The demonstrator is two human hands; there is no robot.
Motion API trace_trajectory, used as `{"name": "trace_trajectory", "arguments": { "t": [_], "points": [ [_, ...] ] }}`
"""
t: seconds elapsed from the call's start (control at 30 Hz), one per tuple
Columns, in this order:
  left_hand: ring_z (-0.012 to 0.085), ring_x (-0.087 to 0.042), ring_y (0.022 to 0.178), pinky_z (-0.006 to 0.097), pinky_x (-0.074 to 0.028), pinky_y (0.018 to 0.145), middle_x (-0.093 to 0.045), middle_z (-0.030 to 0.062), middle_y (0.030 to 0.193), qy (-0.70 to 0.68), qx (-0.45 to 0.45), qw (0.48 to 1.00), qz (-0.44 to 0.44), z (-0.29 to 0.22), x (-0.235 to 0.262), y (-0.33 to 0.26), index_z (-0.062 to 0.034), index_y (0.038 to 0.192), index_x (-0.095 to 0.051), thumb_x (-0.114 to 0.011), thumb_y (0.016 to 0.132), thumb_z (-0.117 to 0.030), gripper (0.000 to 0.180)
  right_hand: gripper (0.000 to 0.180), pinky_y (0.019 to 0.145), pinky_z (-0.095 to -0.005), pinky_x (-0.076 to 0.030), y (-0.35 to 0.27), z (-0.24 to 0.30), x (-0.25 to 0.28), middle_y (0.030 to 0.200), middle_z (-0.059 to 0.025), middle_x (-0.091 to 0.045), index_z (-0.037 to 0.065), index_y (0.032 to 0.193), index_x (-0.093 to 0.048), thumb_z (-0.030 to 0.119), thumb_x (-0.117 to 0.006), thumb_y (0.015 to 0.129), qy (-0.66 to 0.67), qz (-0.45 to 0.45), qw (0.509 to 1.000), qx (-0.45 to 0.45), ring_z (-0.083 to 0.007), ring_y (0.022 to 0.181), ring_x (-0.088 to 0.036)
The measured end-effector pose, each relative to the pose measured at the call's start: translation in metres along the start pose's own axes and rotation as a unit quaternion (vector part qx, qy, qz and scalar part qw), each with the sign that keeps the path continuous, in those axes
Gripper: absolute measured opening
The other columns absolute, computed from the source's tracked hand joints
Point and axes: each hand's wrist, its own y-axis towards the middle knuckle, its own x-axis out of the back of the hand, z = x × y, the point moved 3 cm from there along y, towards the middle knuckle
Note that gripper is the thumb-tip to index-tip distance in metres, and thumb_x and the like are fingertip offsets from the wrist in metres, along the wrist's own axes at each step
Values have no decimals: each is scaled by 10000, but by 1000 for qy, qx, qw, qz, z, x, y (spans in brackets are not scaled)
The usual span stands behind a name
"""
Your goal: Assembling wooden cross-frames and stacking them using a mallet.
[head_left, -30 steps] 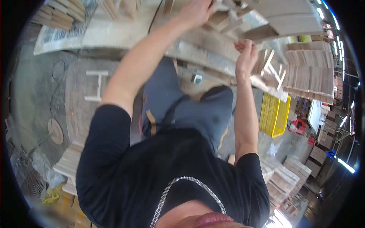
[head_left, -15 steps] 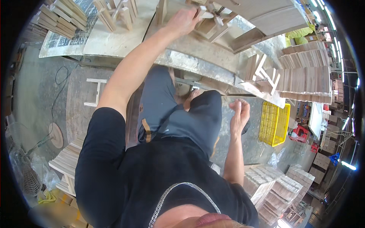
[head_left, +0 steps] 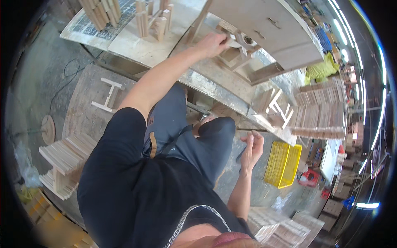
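Note:
My left hand [head_left: 211, 44] reaches out over the workbench, its fingers closed on a short pale wooden piece [head_left: 231, 39]. Just beyond that piece is a fixture with pale wooden bars [head_left: 241, 50] and a dark round part [head_left: 248, 39]. A large upright wooden panel [head_left: 271, 31] stands behind it. My right hand [head_left: 252, 149] hangs in the air beside my knee, away from the bench. Its fingers are loosely bent and apart from the thumb, and nothing shows in it.
Wooden blocks [head_left: 161, 25] stand on the bench at the left. At the right are a pale wooden frame [head_left: 279, 108] and stacked boards [head_left: 318, 113]. A yellow crate [head_left: 283, 164] sits on the floor. Another frame [head_left: 108, 96] lies on a board at my left, above stacked slats [head_left: 68, 155].
The whole view has tilted and turned, so the bench appears lower. My left hand still grips the wooden piece at the fixture. My right hand stays empty beside my knee.

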Motion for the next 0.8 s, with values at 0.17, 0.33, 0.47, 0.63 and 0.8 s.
{"name": "trace_trajectory", "arguments": {
  "t": [0.17,0.33,0.47,0.63,0.8],
  "points": [
    [448,-653,900,523,-500,770,-687,237,921,20,-53,998,12,3,11,-7,-8,1002,-648,-672,933,-320,320,207,789,-291,-539,7,-9,-7,1040,-126,-700,-54,1173,-587,99,-586,1033,-47,76,996,-9,-142,830,-674],
    [448,-647,876,515,-497,759,-683,228,897,14,-34,997,62,-8,34,-40,-11,985,-644,-674,931,-306,301,243,766,-287,-544,51,10,-23,935,-109,-684,3,1204,-622,38,-640,964,-271,141,932,196,-149,815,-672],
    [385,-682,810,475,-509,694,-668,219,832,-2,-51,988,149,-23,73,-84,23,1002,-637,-666,939,-238,270,380,844,-403,-549,94,68,-73,1254,-209,-602,8,1216,-656,-34,-672,839,-394,106,812,417,-329,1030,-632],
    [241,-718,752,363,-564,622,-706,150,823,-311,105,924,197,-27,157,-132,22,986,-659,-638,986,-211,234,432,835,-439,-546,101,98,-133,1312,-176,-588,68,1162,-700,-6,-732,738,-359,210,733,539,-367,1092,-581],
    [208,-733,796,316,-598,677,-747,142,907,-345,272,898,11,9,244,-143,73,1053,-702,-745,927,-294,390,437,804,-407,-555,123,149,-196,1200,-196,-671,33,1207,-664,15,-743,778,-195,181,741,616,-351,976,-656]
  ]
}}
